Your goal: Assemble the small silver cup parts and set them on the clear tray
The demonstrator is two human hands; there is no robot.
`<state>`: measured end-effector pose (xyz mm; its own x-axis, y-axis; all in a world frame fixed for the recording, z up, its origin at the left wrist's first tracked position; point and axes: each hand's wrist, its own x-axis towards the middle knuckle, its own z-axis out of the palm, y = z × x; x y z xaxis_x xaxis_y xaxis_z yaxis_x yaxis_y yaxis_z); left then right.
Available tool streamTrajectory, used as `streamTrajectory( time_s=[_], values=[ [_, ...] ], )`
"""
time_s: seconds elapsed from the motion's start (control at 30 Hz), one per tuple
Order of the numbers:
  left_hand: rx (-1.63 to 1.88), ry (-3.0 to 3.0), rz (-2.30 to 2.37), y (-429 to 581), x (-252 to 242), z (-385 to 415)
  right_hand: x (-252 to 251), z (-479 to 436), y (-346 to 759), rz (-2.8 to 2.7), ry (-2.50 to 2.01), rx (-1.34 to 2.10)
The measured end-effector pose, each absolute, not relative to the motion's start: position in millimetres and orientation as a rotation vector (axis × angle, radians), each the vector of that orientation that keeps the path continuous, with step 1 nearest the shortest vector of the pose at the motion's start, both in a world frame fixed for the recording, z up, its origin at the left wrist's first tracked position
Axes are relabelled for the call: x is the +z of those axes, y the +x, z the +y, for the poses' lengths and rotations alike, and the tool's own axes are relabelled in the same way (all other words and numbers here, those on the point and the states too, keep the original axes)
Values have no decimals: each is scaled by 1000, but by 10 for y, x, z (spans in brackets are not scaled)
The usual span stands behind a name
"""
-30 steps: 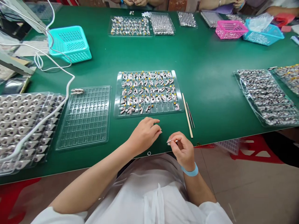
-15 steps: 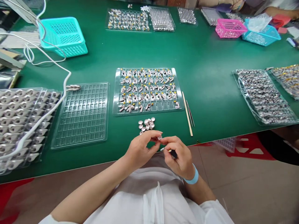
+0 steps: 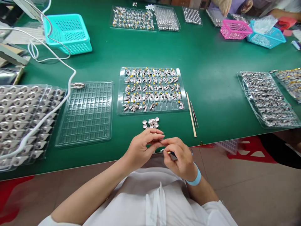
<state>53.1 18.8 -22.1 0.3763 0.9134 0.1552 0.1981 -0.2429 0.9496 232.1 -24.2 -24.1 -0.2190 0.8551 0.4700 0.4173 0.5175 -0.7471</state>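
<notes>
Close to the table's front edge, my left hand (image 3: 139, 149) pinches a small round silvery cap (image 3: 161, 140) between thumb and fingers. My right hand (image 3: 180, 157) meets it there, its fingertips at the cap. Low in the right fingers sits a small part with a yellow end (image 3: 168, 152) and a whitish tip; the rest is covered. Just beyond my hands lies a loose pile of round caps (image 3: 150, 122). Behind them a clear plastic tray (image 3: 120, 97) holds rows of pale curved parts with yellow bits. A wooden stick (image 3: 191, 114) and tweezers (image 3: 194, 115) lie right of it.
Left are a clear compartment tray (image 3: 84, 116), trays of grey parts (image 3: 25, 122), a white cable (image 3: 47, 116) and a turquoise basket (image 3: 68, 33). Filled trays (image 3: 265, 97) lie right. Across the table stand pink (image 3: 235, 29) and blue baskets (image 3: 268, 39), near another person's hand (image 3: 224, 6).
My left fingers have closed down further over the round cap, which shows less. The view has shifted slightly. A co-worker's hand has come into sight over a far tray.
</notes>
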Motion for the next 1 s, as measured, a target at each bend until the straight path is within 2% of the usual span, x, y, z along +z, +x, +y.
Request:
streamTrajectory(
  time_s=[0.23,0.57,1.0],
  values=[
    [881,1647,999,491,-201,165,-177,-205,2418,-1481,-1271,943],
    [968,1942,1025,510,-177,152,-73,-96,2340,-1605,-1316,1068],
    [1036,1999,1031,500,-228,158,-71,-50,2340,-1591,-1353,1147]
  ],
)
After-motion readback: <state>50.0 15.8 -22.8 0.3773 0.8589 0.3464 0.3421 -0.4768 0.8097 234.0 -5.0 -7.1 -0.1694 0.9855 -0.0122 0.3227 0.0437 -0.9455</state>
